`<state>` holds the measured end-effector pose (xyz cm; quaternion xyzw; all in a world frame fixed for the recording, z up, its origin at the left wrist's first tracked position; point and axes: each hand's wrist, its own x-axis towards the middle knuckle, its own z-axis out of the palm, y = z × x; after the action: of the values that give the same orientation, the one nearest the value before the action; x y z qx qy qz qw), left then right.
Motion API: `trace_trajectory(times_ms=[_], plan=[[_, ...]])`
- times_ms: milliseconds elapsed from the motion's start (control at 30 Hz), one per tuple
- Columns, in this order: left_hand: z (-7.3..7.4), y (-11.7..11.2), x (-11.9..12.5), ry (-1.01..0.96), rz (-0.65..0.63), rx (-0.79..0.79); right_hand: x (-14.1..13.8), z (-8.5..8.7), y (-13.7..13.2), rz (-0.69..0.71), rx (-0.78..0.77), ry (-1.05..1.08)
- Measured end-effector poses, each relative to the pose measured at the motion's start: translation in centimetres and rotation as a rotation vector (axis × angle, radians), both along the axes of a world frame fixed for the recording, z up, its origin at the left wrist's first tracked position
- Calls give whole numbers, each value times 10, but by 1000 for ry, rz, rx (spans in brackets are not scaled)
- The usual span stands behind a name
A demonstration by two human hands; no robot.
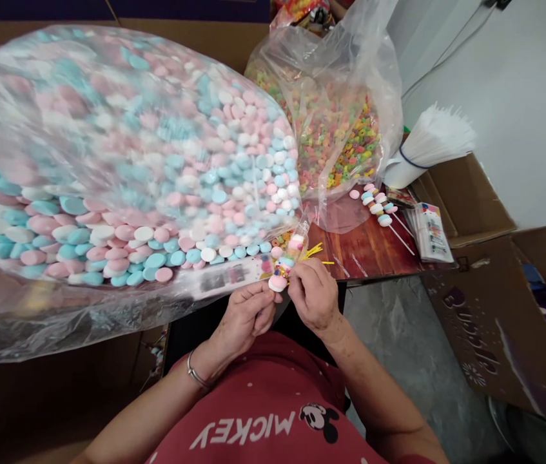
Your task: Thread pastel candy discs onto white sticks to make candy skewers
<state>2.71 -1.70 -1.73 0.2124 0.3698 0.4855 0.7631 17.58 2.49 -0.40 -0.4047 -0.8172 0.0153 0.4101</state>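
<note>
My left hand [246, 316] and my right hand [312, 293] meet in front of my chest, both pinched on a candy skewer [288, 259] wrapped in a clear sleeve. The skewer carries pink, white and blue round candies and points up toward the table. A yellow twist tie [315, 251] sticks out near my right fingers. A second finished candy skewer [378, 207] lies bare on the wooden table [369, 248].
A huge clear bag of pink, blue and white candies [122, 167] fills the left. A smaller bag of multicoloured gummy rings [338, 138] stands behind. A bundle of white sticks [430, 145], a stack of clear sleeves [430, 232] and open cardboard boxes [485, 309] sit at right.
</note>
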Motion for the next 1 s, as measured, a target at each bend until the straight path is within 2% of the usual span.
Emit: trace_trajectory(times_ms=[133, 267, 367, 500, 600, 700, 833, 900, 1000], plan=[[2, -5, 4, 330, 70, 73, -3, 1, -1, 49, -80, 75], [3, -7, 3, 707, 124, 276, -8, 4, -5, 73, -92, 61], [0, -5, 2, 876, 158, 384, -12, 2, -10, 39, -71, 12], [-4, -6, 0, 835, 161, 379, -16, -5, -18, -9, 80, -108], [-6, -9, 0, 719, 177, 317, -16, -10, -21, 2, 107, -153], [-7, -11, 2, 698, 191, 298, -13, -12, -22, 46, 83, -141], [-9, -9, 5, 809, 192, 409, -11, -11, -21, 93, -10, -2], [-8, -9, 6, 806, 155, 401, -10, -10, -19, 89, -72, 80], [-6, -10, 6, 652, 15, 305, -7, -9, -15, 84, -113, 148]])
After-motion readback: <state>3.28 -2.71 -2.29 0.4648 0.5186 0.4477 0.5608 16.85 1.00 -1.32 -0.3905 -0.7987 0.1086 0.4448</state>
